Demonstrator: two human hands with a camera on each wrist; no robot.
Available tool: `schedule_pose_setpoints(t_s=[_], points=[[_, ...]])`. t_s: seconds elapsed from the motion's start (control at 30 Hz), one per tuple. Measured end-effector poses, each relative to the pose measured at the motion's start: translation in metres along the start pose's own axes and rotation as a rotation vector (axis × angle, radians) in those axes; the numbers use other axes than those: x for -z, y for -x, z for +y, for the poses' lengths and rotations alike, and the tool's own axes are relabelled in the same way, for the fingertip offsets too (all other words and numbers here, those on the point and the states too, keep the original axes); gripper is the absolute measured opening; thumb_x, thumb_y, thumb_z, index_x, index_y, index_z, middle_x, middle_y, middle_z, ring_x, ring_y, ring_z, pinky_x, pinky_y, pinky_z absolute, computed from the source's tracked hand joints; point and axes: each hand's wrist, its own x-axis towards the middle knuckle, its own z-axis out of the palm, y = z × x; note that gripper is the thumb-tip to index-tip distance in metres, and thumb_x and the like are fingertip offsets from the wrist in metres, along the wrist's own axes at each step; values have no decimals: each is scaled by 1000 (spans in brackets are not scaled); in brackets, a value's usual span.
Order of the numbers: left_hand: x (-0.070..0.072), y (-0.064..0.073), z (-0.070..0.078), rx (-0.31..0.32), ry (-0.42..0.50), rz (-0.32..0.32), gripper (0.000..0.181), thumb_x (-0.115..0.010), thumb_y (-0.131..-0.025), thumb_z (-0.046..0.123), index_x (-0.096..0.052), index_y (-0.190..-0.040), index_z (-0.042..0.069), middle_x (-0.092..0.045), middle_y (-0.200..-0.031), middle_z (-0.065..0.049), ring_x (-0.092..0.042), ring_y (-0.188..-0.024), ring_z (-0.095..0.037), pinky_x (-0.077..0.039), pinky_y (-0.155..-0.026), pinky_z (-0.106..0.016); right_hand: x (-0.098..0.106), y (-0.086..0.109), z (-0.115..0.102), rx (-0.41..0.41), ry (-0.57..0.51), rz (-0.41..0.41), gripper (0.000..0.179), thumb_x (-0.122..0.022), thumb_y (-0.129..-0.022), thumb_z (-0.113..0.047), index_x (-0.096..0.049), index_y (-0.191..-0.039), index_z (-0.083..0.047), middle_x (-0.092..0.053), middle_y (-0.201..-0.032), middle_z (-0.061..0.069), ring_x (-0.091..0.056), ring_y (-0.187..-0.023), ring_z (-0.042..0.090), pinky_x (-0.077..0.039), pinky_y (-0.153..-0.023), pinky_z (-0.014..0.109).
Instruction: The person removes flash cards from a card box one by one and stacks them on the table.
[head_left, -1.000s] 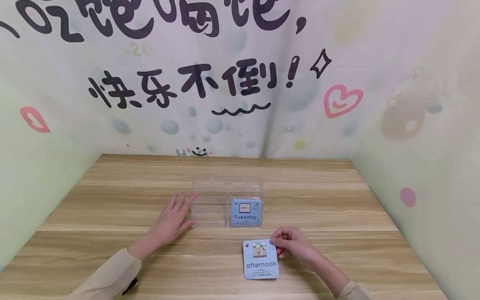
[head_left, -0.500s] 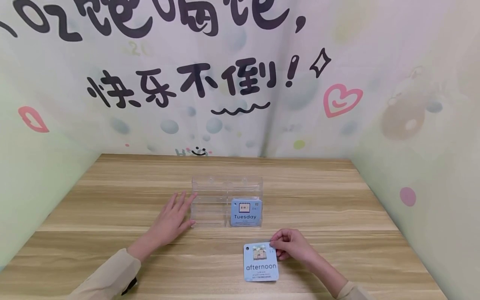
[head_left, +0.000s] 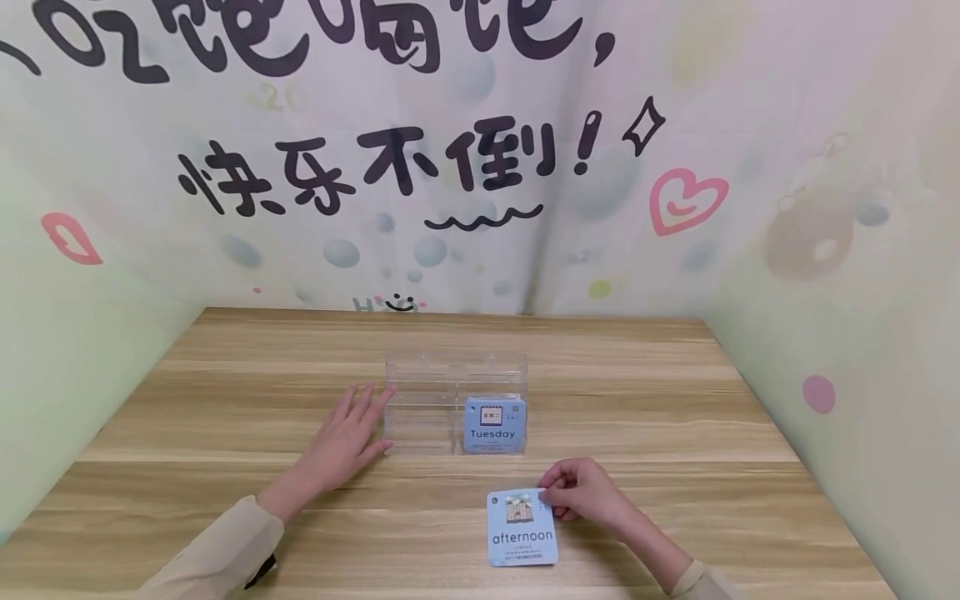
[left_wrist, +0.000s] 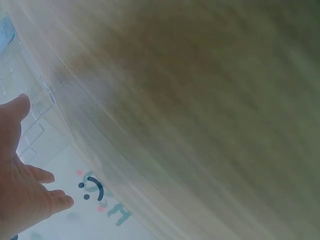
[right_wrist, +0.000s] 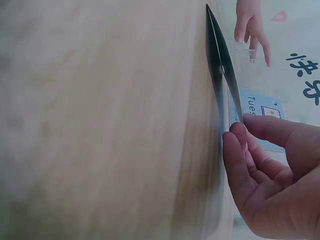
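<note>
The person's right hand (head_left: 585, 493) pinched the top right corner of the afternoon card (head_left: 521, 542) between thumb and fingers; the card was at the near part of the wooden table (head_left: 225, 375), in front of the clear holder (head_left: 416, 433) and slightly to its right, with its printed face up and its lettering legible from the person's side; a picture of buildings sat above the word, smaller print below it, and a punched hole marked the top left corner; in the right wrist view the card showed almost edge-on and slanted, its pinched corner raised from the tabletop, though whether it was a single sheet I could not tell. The left hand (head_left: 348, 433) was well apart from the right, its fingers spread at the left side of the holder; the tips of its index finger and thumb met that edge in the head view, but how firmly they pressed could not be told; the holder stood upright on the table, and the Tuesday card (head_left: 495, 425) rested in its lower right compartment, a small calendar drawn above the word. Beige sleeves (head_left: 232, 537) covered both forearms in part; behind the table hung a pale backdrop (head_left: 315, 250) with large dark Chinese characters, a pink heart on either side, bluish bubbles and a little smiling face near the table's back edge.
</note>
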Motion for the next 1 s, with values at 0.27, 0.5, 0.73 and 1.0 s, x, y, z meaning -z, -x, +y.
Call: schedule_pose_setpoints(t_s=[0.27, 0.5, 0.73, 1.0], points=[[0, 0, 0, -4, 3, 1, 76, -64, -84, 28, -19, -143, 12, -30, -138, -31, -22, -127, -50, -23, -100, -62, -2, 1, -4, 14, 67, 6, 9, -67, -76, -3, -63, -82, 3, -57, -65, 2, -52, -54, 12, -48, -45, 24], [0, 0, 0, -9, -9, 5, 77, -64, -84, 29, -19, -143, 11, -30, -138, -31, -22, -127, -51, -23, -100, -62, -3, 1, -7, 6, 100, 17, 6, -67, -76, 0, -63, -80, 2, -55, -64, 2, -50, -53, 11, -46, -44, 22], [-1, 0, -1, -8, 4, 4, 76, -63, -85, 28, -18, -144, 12, -29, -139, -31, -21, -127, -50, -25, -98, -63, -2, 1, -8, -16, 121, 21, 4, -66, -77, 0, -63, -80, 1, -55, -65, 2, -50, -53, 11, -46, -45, 21], [-2, 0, -2, -20, 8, 27, 76, -64, -84, 27, -19, -143, 11, -31, -138, -31, -22, -126, -51, -25, -98, -63, 2, 2, -10, 1, 132, 29, 5, -66, -77, -1, -63, -81, 1, -56, -66, 3, -52, -53, 12, -49, -45, 24]])
